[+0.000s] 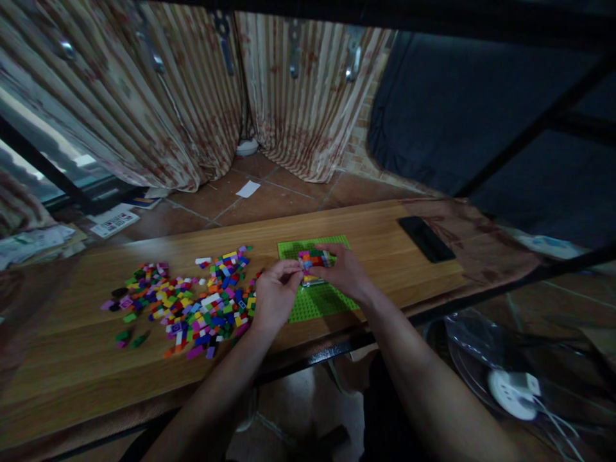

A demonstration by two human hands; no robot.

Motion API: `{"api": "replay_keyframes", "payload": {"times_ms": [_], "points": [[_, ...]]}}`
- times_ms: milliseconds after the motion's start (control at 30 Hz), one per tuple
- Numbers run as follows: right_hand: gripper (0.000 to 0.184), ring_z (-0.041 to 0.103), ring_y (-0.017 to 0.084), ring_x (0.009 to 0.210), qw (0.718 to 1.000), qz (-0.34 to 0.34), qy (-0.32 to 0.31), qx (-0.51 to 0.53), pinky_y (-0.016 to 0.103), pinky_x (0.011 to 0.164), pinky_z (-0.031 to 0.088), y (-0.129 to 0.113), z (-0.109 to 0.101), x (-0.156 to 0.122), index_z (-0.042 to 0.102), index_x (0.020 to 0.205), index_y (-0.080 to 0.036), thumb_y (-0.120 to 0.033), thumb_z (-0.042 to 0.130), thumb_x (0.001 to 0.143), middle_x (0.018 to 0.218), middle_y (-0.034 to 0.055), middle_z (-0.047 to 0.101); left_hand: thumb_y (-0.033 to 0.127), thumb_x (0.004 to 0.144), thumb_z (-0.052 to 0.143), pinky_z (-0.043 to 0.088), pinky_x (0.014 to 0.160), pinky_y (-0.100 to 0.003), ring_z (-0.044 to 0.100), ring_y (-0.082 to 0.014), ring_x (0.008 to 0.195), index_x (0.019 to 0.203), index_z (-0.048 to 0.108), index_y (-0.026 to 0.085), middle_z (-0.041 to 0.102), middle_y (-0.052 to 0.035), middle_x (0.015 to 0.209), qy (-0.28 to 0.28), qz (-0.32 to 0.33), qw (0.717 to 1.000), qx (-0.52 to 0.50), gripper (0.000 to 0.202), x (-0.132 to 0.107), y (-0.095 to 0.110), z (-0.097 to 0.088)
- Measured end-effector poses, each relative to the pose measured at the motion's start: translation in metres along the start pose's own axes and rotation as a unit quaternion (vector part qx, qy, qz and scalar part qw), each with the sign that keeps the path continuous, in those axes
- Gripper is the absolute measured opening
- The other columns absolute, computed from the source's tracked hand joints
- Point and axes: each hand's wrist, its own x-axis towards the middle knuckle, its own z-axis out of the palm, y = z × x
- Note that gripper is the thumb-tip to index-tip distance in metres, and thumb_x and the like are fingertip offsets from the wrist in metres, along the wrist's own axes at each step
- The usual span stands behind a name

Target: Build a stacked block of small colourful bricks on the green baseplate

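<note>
A small build of many-coloured toy bricks sits on a green studded baseplate. My right hand curves around the build's right side, its thumb on the near side and fingers on the far side. At the left edge of the build, my left hand has thumb and forefinger pinched together. Whatever lies between those fingertips is too small and hidden to name. Left of that hand, a wide heap of loose toy bricks in mixed colours spreads over the wooden table.
A black phone lies at the table's right, near a brown cloth. Floor items include a white power strip with cables, a clear plastic bag and papers. Striped curtains hang behind.
</note>
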Motion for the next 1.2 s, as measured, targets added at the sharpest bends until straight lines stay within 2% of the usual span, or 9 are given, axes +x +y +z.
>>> {"api": "replay_keyframes", "payload": {"times_ms": [367, 533, 633, 700, 800, 900, 1000, 1100, 1200], "points": [[0.059, 0.065, 0.019, 0.077, 0.989, 0.094, -0.049, 0.102, 0.034, 0.072, 0.052, -0.007, 0.005, 0.002, 0.065, 0.106, -0.013, -0.023, 0.084, 0.051, 0.088, 0.0060, 0.070, 0.017, 0.064, 0.071, 0.052, 0.069, -0.026, 0.067, -0.0144, 0.070, 0.082, 0.069, 0.016, 0.072, -0.0018, 0.076, 0.014, -0.057, 0.997, -0.053, 0.018, 0.003, -0.006, 0.001], [0.058, 0.063, 0.016, 0.067, 0.981, 0.103, -0.057, 0.154, 0.031, 0.067, 0.051, -0.003, 0.007, 0.004, 0.065, 0.103, -0.015, -0.022, 0.083, 0.048, 0.079, 0.0020, 0.070, 0.020, 0.064, 0.072, 0.052, 0.068, -0.026, 0.066, -0.0149, 0.071, 0.083, 0.069, 0.016, 0.072, -0.0026, 0.077, 0.018, -0.076, 0.995, -0.059, 0.019, 0.001, -0.009, 0.004], [0.058, 0.063, 0.016, 0.067, 0.979, 0.102, -0.062, 0.168, 0.032, 0.067, 0.051, 0.001, 0.006, 0.004, 0.066, 0.103, -0.015, -0.025, 0.083, 0.049, 0.079, 0.0018, 0.070, 0.022, 0.068, 0.068, 0.052, 0.068, -0.026, 0.066, -0.0150, 0.071, 0.085, 0.070, 0.016, 0.072, -0.0033, 0.078, 0.011, -0.074, 0.997, -0.026, 0.017, 0.000, -0.007, -0.002], [0.058, 0.063, 0.017, 0.068, 0.980, 0.096, -0.065, 0.163, 0.034, 0.068, 0.052, 0.003, 0.005, 0.003, 0.067, 0.104, -0.015, -0.028, 0.083, 0.050, 0.079, 0.0023, 0.069, 0.025, 0.071, 0.066, 0.052, 0.066, -0.026, 0.065, -0.0146, 0.069, 0.085, 0.070, 0.017, 0.071, -0.0030, 0.077, 0.016, -0.069, 0.998, -0.005, 0.017, 0.001, -0.003, -0.017], [0.057, 0.064, 0.019, 0.072, 0.982, 0.089, -0.045, 0.160, 0.037, 0.070, 0.052, 0.004, 0.004, 0.004, 0.068, 0.104, -0.015, -0.034, 0.083, 0.052, 0.082, 0.0043, 0.069, 0.031, 0.071, 0.066, 0.051, 0.065, -0.026, 0.064, -0.0143, 0.067, 0.087, 0.070, 0.016, 0.070, -0.0019, 0.074, 0.051, -0.063, 0.997, 0.010, 0.022, 0.006, 0.008, -0.054], [0.047, 0.064, 0.021, 0.080, 0.982, 0.062, 0.038, 0.175, 0.037, 0.071, 0.053, 0.003, 0.006, 0.005, 0.070, 0.101, -0.014, -0.039, 0.076, 0.062, 0.090, 0.0081, 0.069, 0.034, 0.069, 0.069, 0.050, 0.066, -0.025, 0.063, -0.0132, 0.066, 0.088, 0.071, 0.015, 0.071, -0.0027, 0.077, 0.104, -0.074, 0.992, 0.021, 0.027, 0.012, 0.020, -0.097], [0.033, 0.064, 0.020, 0.083, 0.975, -0.005, 0.125, 0.182, 0.035, 0.070, 0.053, -0.005, 0.010, 0.002, 0.071, 0.095, -0.015, -0.039, 0.069, 0.072, 0.093, 0.0091, 0.068, 0.032, 0.067, 0.069, 0.049, 0.065, -0.024, 0.062, -0.0138, 0.067, 0.085, 0.071, 0.014, 0.070, -0.0021, 0.075, 0.135, -0.070, 0.986, 0.075, 0.026, 0.015, 0.025, -0.131], [0.020, 0.063, 0.018, 0.079, 0.969, -0.106, 0.164, 0.151, 0.033, 0.070, 0.052, -0.021, 0.015, -0.009, 0.070, 0.090, -0.019, -0.035, 0.063, 0.080, 0.089, 0.0061, 0.068, 0.032, 0.068, 0.066, 0.046, 0.061, -0.024, 0.060, -0.0144, 0.064, 0.084, 0.072, 0.014, 0.068, -0.0015, 0.070, 0.088, -0.069, 0.981, 0.157, 0.025, 0.014, 0.026, -0.148], [0.013, 0.063, 0.017, 0.081, 0.968, -0.188, 0.118, 0.114, 0.033, 0.074, 0.051, -0.040, 0.023, -0.026, 0.070, 0.087, -0.023, -0.030, 0.059, 0.085, 0.087, 0.0039, 0.068, 0.030, 0.070, 0.062, 0.045, 0.062, -0.024, 0.060, -0.0154, 0.065, 0.081, 0.073, 0.014, 0.068, -0.0015, 0.069, 0.012, -0.049, 0.969, 0.243, 0.023, 0.009, 0.026, -0.154]]}}
